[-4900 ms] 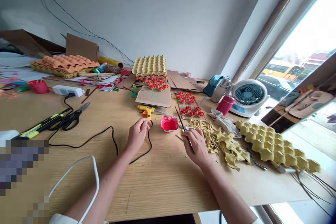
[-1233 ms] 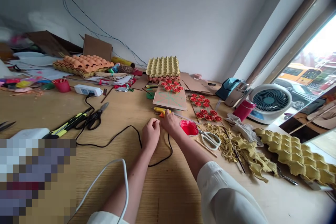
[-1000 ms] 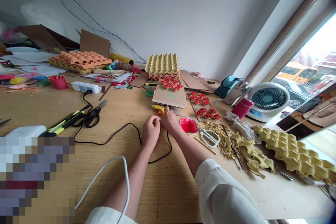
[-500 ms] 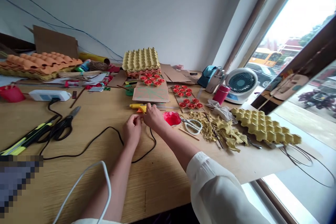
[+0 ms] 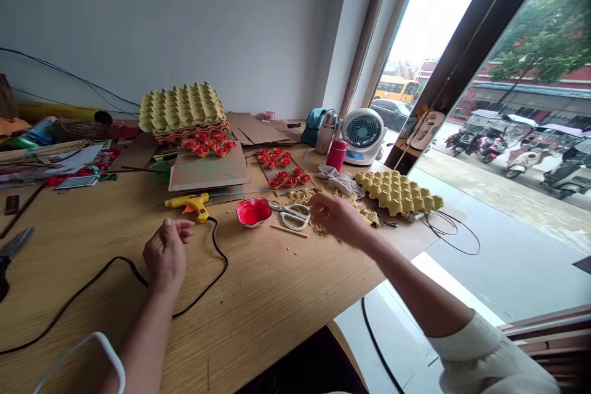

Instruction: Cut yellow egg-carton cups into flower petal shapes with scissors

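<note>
My left hand (image 5: 165,253) hovers over the wooden table, fingers loosely curled and thumb apart, with nothing visible in it. Just beyond it lies a yellow glue gun (image 5: 190,204) with a black cord. My right hand (image 5: 336,217) is over the yellow pulp scraps (image 5: 302,197), to the right of the white-handled scissors (image 5: 295,217). Its fingers are bent and blurred, and whether they hold anything is unclear. Between the hands stand a red-lined bowl (image 5: 253,212) and a thin wooden stick (image 5: 289,231). Red paper-pulp flowers (image 5: 211,144) sit on cardboard marked with green lines (image 5: 210,172).
Stacked egg trays (image 5: 182,108) stand at the back; another egg tray (image 5: 399,192) lies at the right edge. A fan (image 5: 364,135), a pink can (image 5: 337,155) and a flask (image 5: 325,134) stand by the window. The glue gun's cord (image 5: 217,277) loops across the table.
My hands have parted: the right has swung right to the scraps and the left has drawn back from the glue gun. The view has turned right.
</note>
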Motion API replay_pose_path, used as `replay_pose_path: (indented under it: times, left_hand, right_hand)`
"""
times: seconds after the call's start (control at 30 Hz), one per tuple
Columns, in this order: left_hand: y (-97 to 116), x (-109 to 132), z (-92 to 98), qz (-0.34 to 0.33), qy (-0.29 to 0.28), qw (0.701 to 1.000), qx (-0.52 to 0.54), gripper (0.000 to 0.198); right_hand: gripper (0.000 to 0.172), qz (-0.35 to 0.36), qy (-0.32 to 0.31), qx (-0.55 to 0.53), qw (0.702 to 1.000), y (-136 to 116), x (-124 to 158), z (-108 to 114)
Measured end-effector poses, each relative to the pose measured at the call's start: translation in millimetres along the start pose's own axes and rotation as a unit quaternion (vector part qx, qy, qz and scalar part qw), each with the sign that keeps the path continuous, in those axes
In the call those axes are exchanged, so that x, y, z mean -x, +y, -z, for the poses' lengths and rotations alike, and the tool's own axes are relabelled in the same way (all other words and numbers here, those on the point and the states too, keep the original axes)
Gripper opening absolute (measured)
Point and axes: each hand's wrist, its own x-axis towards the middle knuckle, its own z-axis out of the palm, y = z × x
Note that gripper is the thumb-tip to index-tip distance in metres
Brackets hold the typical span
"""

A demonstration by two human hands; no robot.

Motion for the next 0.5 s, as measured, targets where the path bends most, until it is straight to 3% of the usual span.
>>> replay_pose_path:
  times: [0.07, 0.23, 0.3, 0.5]
  left_hand:
    - [5.0, 1.4, 0.3, 0.032, -0.015, 0.999, 0.04, 0.051]
    - [17.1, 6.4, 0.5, 0.014, -0.021, 0.998, 0.05, 0.03]
    - [20.3, 8.7, 0.2, -0.006, -0.016, 0.999, 0.05, 0.025]
    - [25.2, 13.1, -0.9, -0.05, -0.035, 0.998, 0.032, 0.026]
  right_hand:
    - [0.02, -0.133, 0.057, 0.118, 0.982, 51.1, 6.4, 22.9]
    - [0.044, -0.269, 0.132, 0.245, 0.922, 152.6, 29.1, 58.6]
    - [0.051, -0.306, 0.082, 0.326, 0.891, 175.9, 38.9, 60.2]
    - [0.047, -0.283, 0.049, 0.403, 0.869, 201.7, 48.0, 50.7]
